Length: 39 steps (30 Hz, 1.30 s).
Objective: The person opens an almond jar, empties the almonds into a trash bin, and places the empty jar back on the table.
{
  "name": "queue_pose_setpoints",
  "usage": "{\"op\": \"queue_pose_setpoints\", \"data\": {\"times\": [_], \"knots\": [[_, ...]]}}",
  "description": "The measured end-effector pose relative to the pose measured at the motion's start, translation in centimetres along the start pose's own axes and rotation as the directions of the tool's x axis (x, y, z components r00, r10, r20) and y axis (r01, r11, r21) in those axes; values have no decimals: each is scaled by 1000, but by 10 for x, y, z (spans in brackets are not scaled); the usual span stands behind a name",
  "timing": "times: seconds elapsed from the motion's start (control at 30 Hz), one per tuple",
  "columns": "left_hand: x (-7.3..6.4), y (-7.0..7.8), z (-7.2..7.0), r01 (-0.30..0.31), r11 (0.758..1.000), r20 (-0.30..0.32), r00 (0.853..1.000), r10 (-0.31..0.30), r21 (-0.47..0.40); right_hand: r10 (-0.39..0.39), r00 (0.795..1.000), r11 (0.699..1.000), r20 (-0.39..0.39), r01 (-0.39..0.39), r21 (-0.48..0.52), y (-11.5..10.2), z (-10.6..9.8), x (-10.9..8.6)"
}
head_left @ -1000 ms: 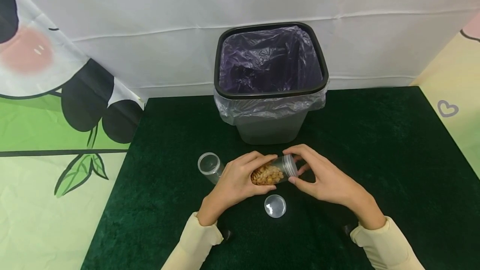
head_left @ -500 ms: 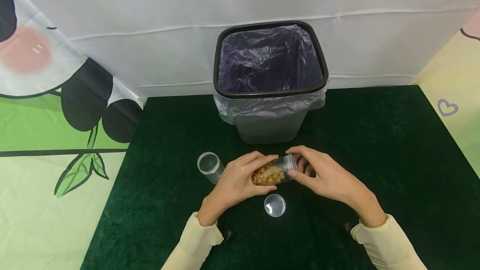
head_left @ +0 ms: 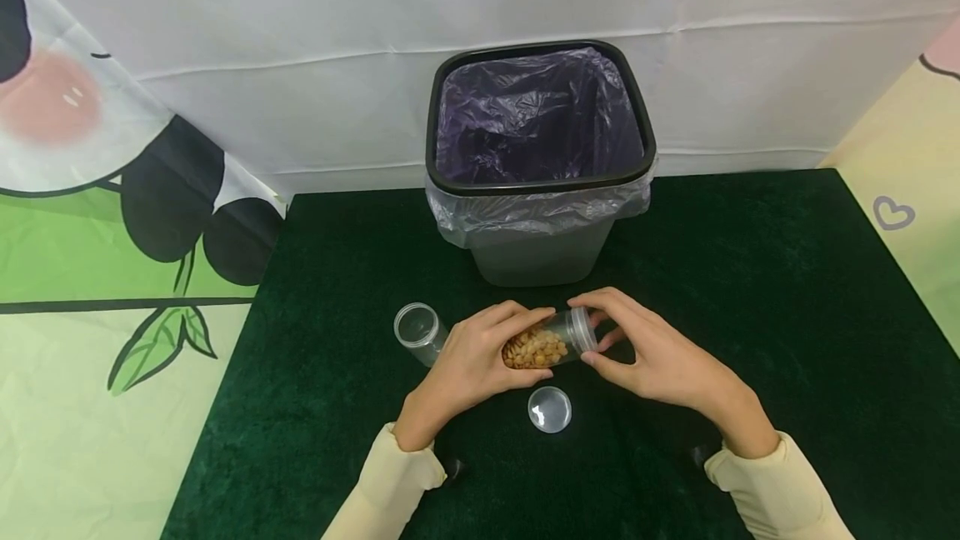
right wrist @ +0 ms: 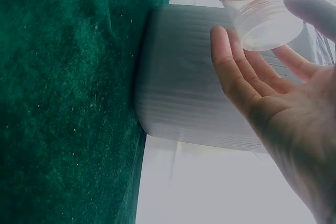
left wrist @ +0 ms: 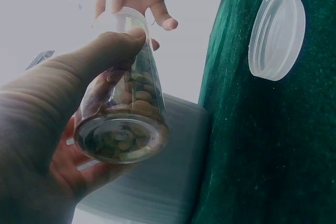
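My left hand (head_left: 480, 352) grips a clear jar (head_left: 557, 325) about its body. The jar lies nearly on its side, with its capped end to the right. Tan nuts or beans (head_left: 534, 349) are heaped inside; their kind is hard to tell. At the capped end, my right hand (head_left: 652, 352) holds the translucent lid (head_left: 582, 329) between thumb and fingers. In the right wrist view the thumb meets the edge of that lid (right wrist: 270, 30), with the fingers spread beneath. A second lid (head_left: 550, 410) rests loose on the cloth below the jar.
Behind my left hand stands another clear jar (head_left: 417, 327), uncapped, with nothing visible inside. A grey bin (head_left: 536, 261) with a black rim and a purple liner stands at the back against white fabric. Dark green cloth (head_left: 337, 273) covers the table.
My right fingers have shifted slightly around the lid, moving forward over it and then back out to its edge. My left hand and the jar have stayed nearly still.
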<state>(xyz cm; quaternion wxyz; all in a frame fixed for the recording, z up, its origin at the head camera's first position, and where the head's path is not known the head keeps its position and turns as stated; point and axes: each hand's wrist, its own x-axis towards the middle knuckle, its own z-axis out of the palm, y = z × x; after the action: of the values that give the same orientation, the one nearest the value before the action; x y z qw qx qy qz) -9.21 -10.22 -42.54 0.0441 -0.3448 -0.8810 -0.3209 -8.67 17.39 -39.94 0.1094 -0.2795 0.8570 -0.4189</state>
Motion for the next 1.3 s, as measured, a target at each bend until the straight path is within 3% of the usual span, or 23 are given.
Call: {"op": "queue_pose_setpoints", "data": {"times": [0.37, 0.63, 0.93, 1.2, 1.3], "knots": [[0, 0, 0, 5, 1000, -1, 1000, -5, 2, -110, 993, 994, -31, 110, 2, 1, 2, -1], [0, 2, 0, 8, 1000, 2, 1000, -8, -3, -144, 989, 990, -38, 144, 1, 1, 4, -2], [-1, 3, -2, 23, 1000, 0, 1000, -23, -5, -97, 991, 995, -88, 95, -27, 4, 3, -4], [-5, 7, -4, 41, 999, -16, 999, -41, -1, -81, 993, 990, -83, 90, 108, 21, 5, -3], [-6, 10, -6, 45, 999, -22, 999, -45, -8, -55, 996, 992, -69, 62, 108, 29, 8, -3]]}}
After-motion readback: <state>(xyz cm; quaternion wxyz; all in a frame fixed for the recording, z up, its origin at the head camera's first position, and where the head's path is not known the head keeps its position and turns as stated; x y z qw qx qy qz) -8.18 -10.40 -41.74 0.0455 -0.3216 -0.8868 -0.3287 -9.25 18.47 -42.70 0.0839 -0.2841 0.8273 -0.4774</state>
